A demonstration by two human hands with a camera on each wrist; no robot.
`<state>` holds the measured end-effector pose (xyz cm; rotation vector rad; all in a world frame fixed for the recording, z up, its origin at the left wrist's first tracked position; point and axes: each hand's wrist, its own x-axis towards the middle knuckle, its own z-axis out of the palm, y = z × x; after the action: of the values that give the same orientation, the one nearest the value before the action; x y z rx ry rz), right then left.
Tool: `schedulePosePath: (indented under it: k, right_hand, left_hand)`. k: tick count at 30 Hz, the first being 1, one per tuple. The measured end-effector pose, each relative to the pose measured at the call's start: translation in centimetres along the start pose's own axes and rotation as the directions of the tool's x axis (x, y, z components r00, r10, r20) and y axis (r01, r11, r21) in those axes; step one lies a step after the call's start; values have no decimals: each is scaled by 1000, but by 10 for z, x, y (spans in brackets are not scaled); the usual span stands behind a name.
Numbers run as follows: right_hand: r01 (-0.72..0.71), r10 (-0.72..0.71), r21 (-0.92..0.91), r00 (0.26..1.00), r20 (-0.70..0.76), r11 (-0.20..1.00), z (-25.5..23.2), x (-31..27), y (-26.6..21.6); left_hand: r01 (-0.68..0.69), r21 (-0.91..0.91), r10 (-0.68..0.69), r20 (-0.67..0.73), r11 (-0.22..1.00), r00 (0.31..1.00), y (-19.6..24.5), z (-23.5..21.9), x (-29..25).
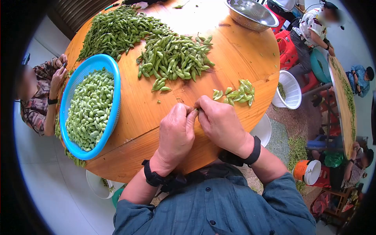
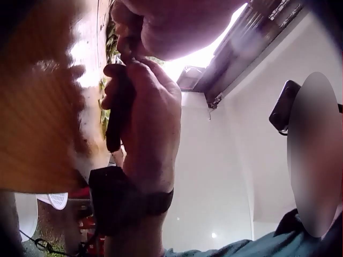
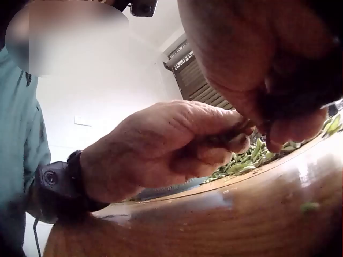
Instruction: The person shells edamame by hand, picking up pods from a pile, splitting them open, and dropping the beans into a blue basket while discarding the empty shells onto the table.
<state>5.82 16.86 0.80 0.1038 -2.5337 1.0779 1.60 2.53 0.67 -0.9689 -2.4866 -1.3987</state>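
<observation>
Over the near edge of the round wooden table (image 1: 239, 58), my left hand (image 1: 176, 131) and right hand (image 1: 221, 123) meet fingertip to fingertip, both pinching one green soybean pod (image 1: 197, 111) that is mostly hidden between them. In the right wrist view my left hand (image 3: 171, 150) curls around the dark pod (image 3: 222, 140) while my right fingers (image 3: 278, 80) grip its other end. The left wrist view shows my right hand (image 2: 144, 123) curled on the pod (image 2: 115, 118). Empty pod shells (image 1: 237, 94) lie just right of my hands.
A blue basket (image 1: 107, 62) of shelled beans stands at the left. Heaps of unshelled pods (image 1: 172, 56) cover the far middle, and a steel colander (image 1: 250, 13) sits at the back. A seated person (image 1: 43, 94) is on the left; others work at right by a white basket (image 1: 290, 90).
</observation>
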Motion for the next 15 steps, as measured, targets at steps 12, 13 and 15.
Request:
schedulePosePath:
  k: [12, 13, 15]
  right_hand:
    - [-88, 52, 267, 989, 139, 960, -11, 5, 7]
    - [-122, 82, 278, 985, 151, 953, -11, 5, 8]
    - [-167, 127, 283, 980, 155, 944, -12, 6, 7]
  left_hand:
    - [742, -602, -440, 603, 295, 665, -23, -17, 9]
    - [741, -603, -439, 603, 296, 666, -22, -13, 9]
    - [427, -586, -367, 225, 689, 902, -19, -1, 7]
